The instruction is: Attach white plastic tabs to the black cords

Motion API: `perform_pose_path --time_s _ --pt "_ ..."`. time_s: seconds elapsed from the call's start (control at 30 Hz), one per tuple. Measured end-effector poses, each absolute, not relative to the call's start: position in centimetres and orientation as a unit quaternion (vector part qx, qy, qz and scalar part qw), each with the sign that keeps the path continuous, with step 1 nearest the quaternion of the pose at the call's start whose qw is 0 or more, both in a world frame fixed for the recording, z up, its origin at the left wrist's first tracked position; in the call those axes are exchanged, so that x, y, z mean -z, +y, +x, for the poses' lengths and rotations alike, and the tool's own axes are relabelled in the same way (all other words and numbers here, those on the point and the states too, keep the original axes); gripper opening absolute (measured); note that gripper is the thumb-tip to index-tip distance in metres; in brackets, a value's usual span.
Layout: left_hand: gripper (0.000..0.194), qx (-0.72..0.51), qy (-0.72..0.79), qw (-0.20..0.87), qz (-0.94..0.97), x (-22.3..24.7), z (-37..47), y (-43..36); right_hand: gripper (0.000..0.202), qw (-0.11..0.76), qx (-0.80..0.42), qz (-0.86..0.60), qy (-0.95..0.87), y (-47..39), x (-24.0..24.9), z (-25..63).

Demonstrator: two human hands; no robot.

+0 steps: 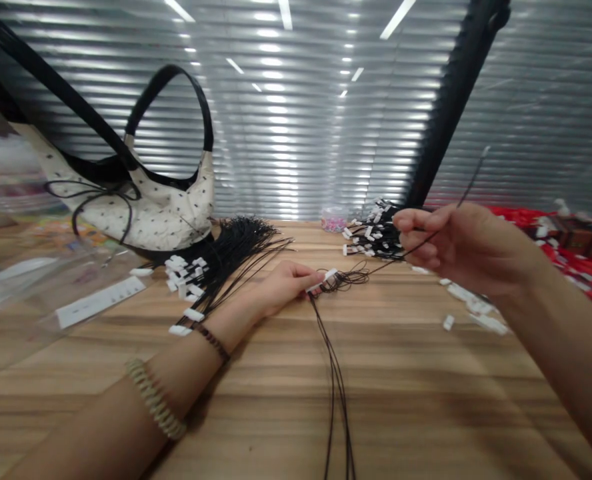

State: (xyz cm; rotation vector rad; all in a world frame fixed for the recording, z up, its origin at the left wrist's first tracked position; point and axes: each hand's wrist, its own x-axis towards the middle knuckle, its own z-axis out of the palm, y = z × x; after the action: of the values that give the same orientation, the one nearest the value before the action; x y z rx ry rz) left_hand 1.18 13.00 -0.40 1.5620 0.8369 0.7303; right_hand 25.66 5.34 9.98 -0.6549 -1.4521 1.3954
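Note:
Just above the middle of the table, my left hand [291, 285] pinches a small white tag [330, 275] on a bundle of thin black cords [349, 277]. Loops of the bundle lie to the right of the fingers, and several strands hang down toward the table's near edge. My right hand [451, 243] is raised to the right, its fingers closed on one black cord [396, 260]. That cord runs taut from the loops up to the fingers, and its pale-tipped end [485, 152] sticks up beyond them.
On the wooden table [256, 413], a pile of black cords with white tags [246, 243] lies left, another tagged pile [376, 230] behind. A spotted handbag [161, 207] stands back left. White pieces [476, 307] and red cords [576, 273] lie right. A metal shutter [286, 120] stands behind.

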Motion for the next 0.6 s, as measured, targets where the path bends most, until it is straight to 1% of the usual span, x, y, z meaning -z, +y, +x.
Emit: perform_pose_path --time_s 0.07,0.2,0.27,0.33,0.4,0.5,0.6 --pt "0.035 -0.313 0.364 0.576 0.661 0.5 1.2 13.0 0.011 0.478 -0.552 -0.292 -0.617 5.4 -9.6 24.7" --pt "0.034 -0.310 0.356 0.571 0.672 0.5 1.2 13.0 0.016 0.400 -0.502 -0.384 -0.664 6.0 -7.0 21.2" --pt "0.033 -0.313 0.344 0.573 0.675 0.5 1.2 13.0 0.012 0.370 -0.476 -0.438 -0.667 6.2 -4.9 19.3" --pt "0.032 -0.316 0.339 0.577 0.672 0.5 1.2 13.1 0.006 0.380 -0.460 -0.451 -0.664 6.3 -2.7 17.8" --pt "0.032 -0.315 0.343 0.586 0.663 0.6 1.1 13.2 0.009 0.395 -0.437 -0.455 -0.667 6.2 -0.9 17.0" --pt "0.032 -0.319 0.350 0.602 0.643 0.7 1.1 13.4 0.014 0.410 -0.351 -0.481 -0.691 5.9 0.6 16.6" --pt "0.031 -0.331 0.348 0.613 0.627 0.8 1.1 13.5 0.019 0.421 -0.257 -0.507 -0.707 5.7 0.8 16.8"
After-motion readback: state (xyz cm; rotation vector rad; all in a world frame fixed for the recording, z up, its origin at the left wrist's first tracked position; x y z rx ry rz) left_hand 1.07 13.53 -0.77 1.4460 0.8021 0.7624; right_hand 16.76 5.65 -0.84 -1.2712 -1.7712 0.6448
